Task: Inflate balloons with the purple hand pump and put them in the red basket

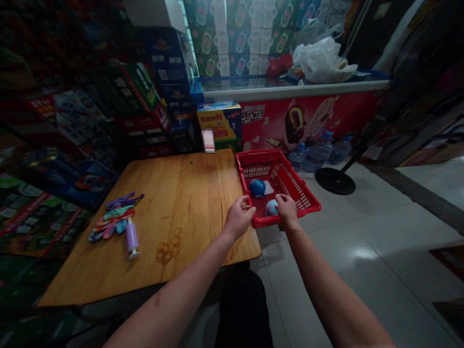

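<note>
Left hand (240, 215) curls at the red basket (259, 155); right hand (287, 211) bends by the pale balloon (270, 208) inside. I cannot tell either grip.

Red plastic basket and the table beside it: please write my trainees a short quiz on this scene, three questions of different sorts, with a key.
1. Multiple choice: Counting the dark blue round balloon, how many inflated balloons show in the red plastic basket?
A) one
B) two
C) four

2. True or false: The lilac plastic cylinder with a white end and the tan ring-shaped rubber bands both lie on the brown wooden table.

3. Short answer: Which is nearer the pale blue round balloon, the left bare hand or the right bare hand?

Key: 1. B; 2. True; 3. The right bare hand.
</note>
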